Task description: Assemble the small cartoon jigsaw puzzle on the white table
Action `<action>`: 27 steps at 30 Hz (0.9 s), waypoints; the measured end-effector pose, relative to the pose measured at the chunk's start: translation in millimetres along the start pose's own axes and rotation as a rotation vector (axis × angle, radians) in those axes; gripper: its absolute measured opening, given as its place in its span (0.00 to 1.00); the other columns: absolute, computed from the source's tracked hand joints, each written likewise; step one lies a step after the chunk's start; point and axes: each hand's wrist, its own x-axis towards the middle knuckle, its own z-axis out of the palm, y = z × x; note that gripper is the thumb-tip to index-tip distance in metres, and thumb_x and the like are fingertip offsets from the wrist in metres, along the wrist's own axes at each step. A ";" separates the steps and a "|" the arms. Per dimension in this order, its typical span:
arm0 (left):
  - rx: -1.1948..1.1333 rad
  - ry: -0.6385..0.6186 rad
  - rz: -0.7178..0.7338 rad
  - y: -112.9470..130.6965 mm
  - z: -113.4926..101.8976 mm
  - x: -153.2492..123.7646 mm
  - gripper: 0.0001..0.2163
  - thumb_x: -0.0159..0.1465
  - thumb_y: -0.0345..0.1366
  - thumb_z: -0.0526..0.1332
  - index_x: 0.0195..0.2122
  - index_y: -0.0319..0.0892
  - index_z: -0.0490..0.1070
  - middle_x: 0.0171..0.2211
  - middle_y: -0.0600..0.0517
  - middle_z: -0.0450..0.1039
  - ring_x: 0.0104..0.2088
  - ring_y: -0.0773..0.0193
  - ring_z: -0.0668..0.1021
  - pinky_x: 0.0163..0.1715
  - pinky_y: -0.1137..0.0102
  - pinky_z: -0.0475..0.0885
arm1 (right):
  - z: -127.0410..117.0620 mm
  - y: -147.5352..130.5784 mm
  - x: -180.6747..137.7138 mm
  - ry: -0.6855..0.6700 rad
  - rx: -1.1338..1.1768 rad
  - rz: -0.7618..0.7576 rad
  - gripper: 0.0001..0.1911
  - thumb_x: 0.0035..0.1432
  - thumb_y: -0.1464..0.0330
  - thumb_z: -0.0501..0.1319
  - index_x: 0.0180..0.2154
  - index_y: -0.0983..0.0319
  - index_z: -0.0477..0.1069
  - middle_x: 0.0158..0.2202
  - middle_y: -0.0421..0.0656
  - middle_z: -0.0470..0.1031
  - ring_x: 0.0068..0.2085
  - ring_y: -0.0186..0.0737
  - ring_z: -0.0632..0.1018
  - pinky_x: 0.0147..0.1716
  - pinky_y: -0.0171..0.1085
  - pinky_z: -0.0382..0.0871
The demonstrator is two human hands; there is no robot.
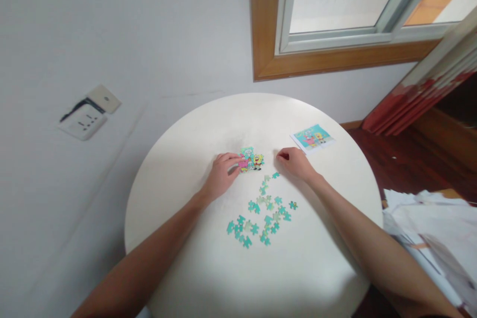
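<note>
A partly joined jigsaw puzzle with pink, yellow and teal cartoon figures lies flat on the white round table. My left hand rests at its left side, fingers stretched out over the edge and thumb apart near the lower left corner. To the right of the puzzle, my right hand is closed in a pinch just above the tabletop. Whatever is between those fingertips is hidden or too small to name. Several loose puzzle pieces, teal and pale green, are scattered nearer to me.
Behind my right hand lies a picture card with similar cartoon figures. A wall with a loose socket plate stands at the left, a wood-framed window at the back. Papers are piled right of the table, below a red-and-white curtain.
</note>
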 end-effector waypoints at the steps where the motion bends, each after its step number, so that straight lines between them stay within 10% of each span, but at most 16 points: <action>1: 0.005 0.013 -0.018 -1.8 -0.1 0.2 0.09 0.66 0.33 0.61 0.45 0.47 0.78 0.45 0.50 0.77 0.47 0.58 0.75 0.52 0.60 0.68 | 0.0 0.2 0.0 -0.002 0.000 -0.002 0.09 0.58 0.69 0.59 0.33 0.61 0.79 0.34 0.46 0.81 0.33 0.39 0.77 0.33 0.34 0.63; 27: -0.045 0.072 -0.104 -12.8 -1.0 0.0 0.05 0.64 0.33 0.61 0.34 0.43 0.78 0.37 0.50 0.78 0.40 0.60 0.77 0.46 0.65 0.70 | -2.0 -1.4 0.2 -0.023 -0.005 -0.005 0.10 0.59 0.69 0.58 0.34 0.62 0.78 0.35 0.47 0.81 0.34 0.39 0.77 0.35 0.34 0.64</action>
